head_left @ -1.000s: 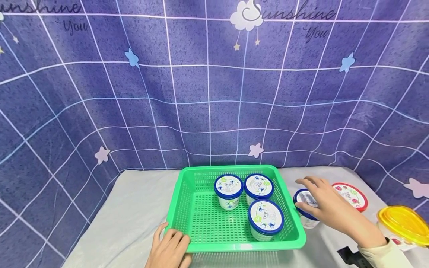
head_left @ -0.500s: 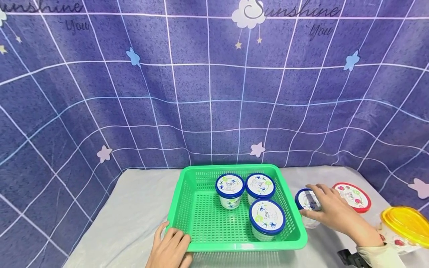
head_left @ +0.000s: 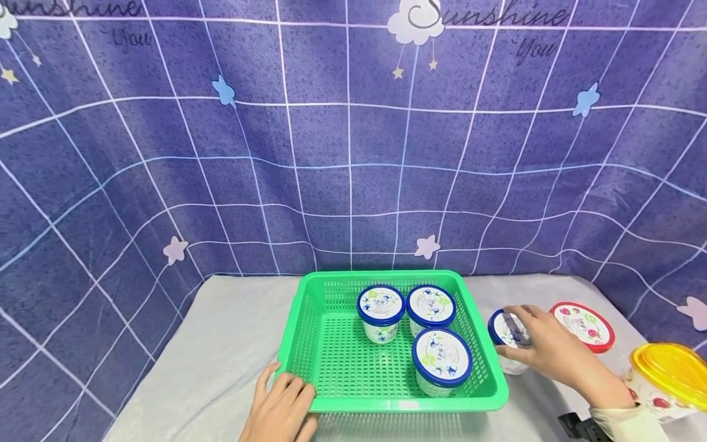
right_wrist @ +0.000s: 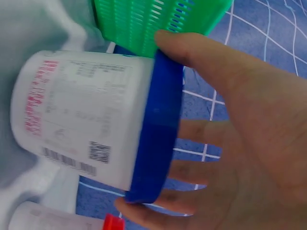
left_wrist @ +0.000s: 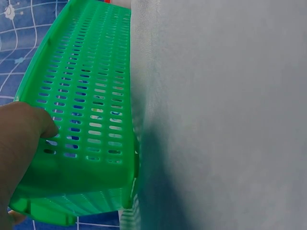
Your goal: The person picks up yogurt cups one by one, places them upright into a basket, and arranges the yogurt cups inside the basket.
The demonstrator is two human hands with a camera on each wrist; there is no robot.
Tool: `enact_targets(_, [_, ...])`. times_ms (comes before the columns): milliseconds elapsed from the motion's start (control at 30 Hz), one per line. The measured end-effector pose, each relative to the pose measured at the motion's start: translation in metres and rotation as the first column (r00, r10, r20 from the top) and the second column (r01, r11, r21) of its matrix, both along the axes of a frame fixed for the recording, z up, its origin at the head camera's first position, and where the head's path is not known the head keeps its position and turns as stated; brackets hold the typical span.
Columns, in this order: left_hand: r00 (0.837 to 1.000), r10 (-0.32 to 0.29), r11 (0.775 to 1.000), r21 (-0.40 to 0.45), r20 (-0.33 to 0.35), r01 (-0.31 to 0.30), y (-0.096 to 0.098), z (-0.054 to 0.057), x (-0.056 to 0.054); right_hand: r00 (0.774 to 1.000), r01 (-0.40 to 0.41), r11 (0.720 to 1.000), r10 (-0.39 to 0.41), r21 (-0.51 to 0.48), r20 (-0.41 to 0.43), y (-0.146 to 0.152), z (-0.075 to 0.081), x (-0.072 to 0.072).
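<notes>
A green plastic basket [head_left: 337, 406] with slotted walls holds three white tubs with blue lids, such as the front tub [head_left: 442, 357]. My left hand [head_left: 280, 408] grips the basket's near left corner, fingers over the rim and thumb against the outer wall, as the left wrist view shows. To the right of the basket stands another blue-lidded tub [right_wrist: 91, 120]. My right hand [head_left: 558, 350] spans its lid [right_wrist: 160, 129], with the thumb on one edge and fingers at the opposite edge. The palm stays apart from the lid top.
Behind my right hand is a red-lidded tub [head_left: 582, 326]. A container with a yellow lid [head_left: 671, 371] stands at the far right, beside my forearm. Pale cloth [head_left: 221, 344] covers the table, and a blue patterned curtain [head_left: 309, 141] hangs behind it.
My right hand has come down onto the blue-lidded tub outside the basket, and its fingers have closed on the lid's edges. The left hand keeps its grip on the basket.
</notes>
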State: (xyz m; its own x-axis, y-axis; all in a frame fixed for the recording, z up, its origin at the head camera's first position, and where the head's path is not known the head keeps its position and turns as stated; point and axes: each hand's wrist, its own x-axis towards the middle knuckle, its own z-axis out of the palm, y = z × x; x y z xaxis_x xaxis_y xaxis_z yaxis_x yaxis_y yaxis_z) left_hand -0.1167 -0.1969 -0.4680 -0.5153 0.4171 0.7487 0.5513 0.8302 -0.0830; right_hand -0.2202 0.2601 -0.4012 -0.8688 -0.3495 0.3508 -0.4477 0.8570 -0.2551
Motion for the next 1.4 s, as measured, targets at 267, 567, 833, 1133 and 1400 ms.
enact_targets(267, [0.999,-0.006,1.0,-0.012,0.041,0.007,-0.003,0.003,0.0,0.985,-0.026,0.998,0.017,-0.049,-0.174,0.004,0.009,0.002])
enact_targets(567, [0.994,0.026,0.999,-0.022,0.102,-0.024,-0.002,0.006,0.001,0.969,-0.011,0.998,-0.005,-0.066,-0.247,0.008,0.028,0.01])
enact_targets(833, [0.998,0.009,1.0,-0.023,0.06,-0.008,-0.003,0.003,0.002,0.962,-0.007,0.997,-0.014,-0.076,-0.273,-0.002,0.038,0.024])
enact_targets(1133, [0.998,0.022,0.999,-0.034,0.065,-0.02,-0.002,0.003,0.002,0.941,-0.077,0.993,0.042,-0.094,-0.336,-0.024,0.057,0.034])
enact_targets(1400, [0.999,0.011,1.0,-0.02,0.051,-0.01,-0.001,0.003,0.002,0.93,-0.129,0.987,0.087,-0.095,-0.356,-0.051,0.078,0.041])
